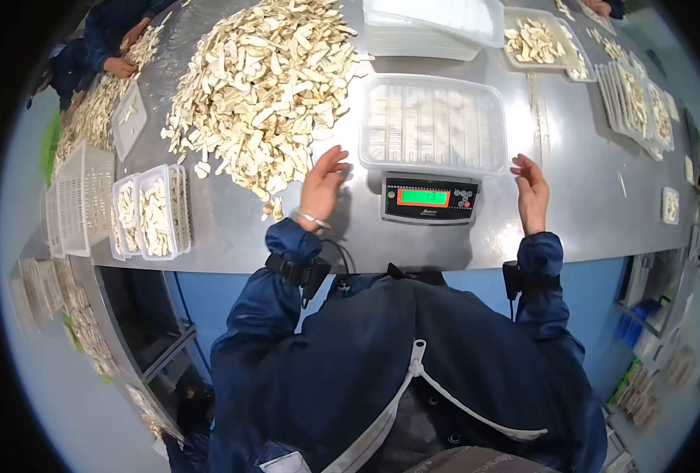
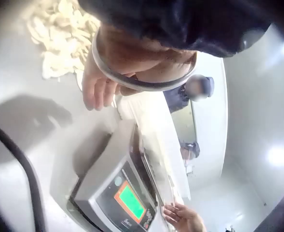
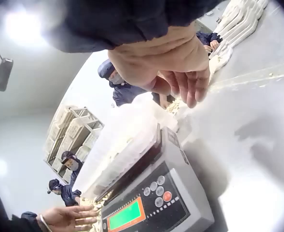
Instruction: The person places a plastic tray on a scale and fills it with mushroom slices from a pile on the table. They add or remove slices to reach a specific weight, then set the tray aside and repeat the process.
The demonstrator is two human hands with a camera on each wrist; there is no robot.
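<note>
**Empty tray on the scale, both hands off it**

Clear plastic tray (image 1: 433,124) sits on the scale (image 1: 429,199) mid-table (image 1: 571,205), nothing in it. Left hand (image 1: 321,183) hovers by its left edge next to the slice pile (image 1: 267,87), right hand (image 1: 530,191) off its right side; fingers on both are loose and apart, holding nothing. That tray looks light, thin and flexy, probably slick too, so I'd grab it by the rim on both short sides.

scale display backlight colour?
Green, with an orange-red frame around the display; clearest in the right wrist view, on the scale.
</note>
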